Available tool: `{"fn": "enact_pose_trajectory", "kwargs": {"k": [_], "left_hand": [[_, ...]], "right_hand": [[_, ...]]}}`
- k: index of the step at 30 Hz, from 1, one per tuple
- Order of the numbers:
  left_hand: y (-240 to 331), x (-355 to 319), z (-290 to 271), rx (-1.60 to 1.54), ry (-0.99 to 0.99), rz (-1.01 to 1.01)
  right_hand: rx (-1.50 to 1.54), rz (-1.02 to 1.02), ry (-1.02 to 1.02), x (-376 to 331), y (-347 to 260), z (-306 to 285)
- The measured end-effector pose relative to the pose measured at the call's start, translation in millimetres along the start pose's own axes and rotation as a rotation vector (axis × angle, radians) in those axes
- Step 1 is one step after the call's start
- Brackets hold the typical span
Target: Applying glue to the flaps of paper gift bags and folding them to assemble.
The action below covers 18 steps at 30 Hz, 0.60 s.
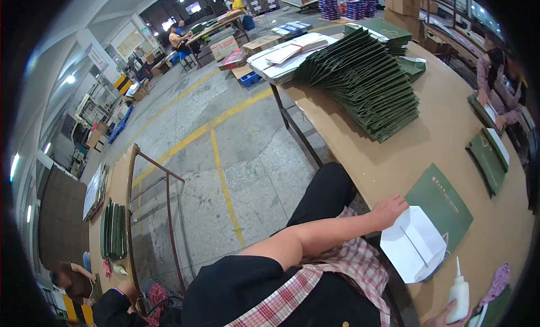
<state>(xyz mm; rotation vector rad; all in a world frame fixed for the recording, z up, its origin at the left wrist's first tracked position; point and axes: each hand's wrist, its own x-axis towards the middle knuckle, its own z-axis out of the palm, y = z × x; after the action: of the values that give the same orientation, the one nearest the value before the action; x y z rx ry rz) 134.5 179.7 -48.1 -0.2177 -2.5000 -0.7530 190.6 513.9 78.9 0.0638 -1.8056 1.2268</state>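
Observation:
My left hand (389, 210) has its fingers curled at the edge of a green paper bag (441, 200) that lies flat on the table. The bag's white folded bottom (416, 242) faces up beside that hand, with a dark slit running across it. A thin cord loop shows at the bag's lower right. At the lower right edge, my right hand (441, 318) is closed around a white squeeze bottle (459, 299). Its narrow nozzle points upward, apart from the bag. Part of the right hand is cut off by the picture's edge.
A fanned pile of green paper bags (365, 85) covers the table's far left, next to white sheets (289, 54). More green bags (488, 161) lie at the right, near another person (498, 90). A purple cloth (496, 283) lies beside the bottle. Another table (121, 186) stands at left.

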Motion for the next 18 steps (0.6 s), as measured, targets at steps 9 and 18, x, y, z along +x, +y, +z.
{"fn": "enact_pose_trajectory", "kwargs": {"k": [9,18], "left_hand": [[-21,3,21,-0.078,0.004,-0.106],[-5,23,-10,0.015,-0.013,0.056]], "right_hand": [[-0.325,0.012,-0.118,-4,28,-13],[-0.202,-0.128,-0.276,-6,2,-5]]}}
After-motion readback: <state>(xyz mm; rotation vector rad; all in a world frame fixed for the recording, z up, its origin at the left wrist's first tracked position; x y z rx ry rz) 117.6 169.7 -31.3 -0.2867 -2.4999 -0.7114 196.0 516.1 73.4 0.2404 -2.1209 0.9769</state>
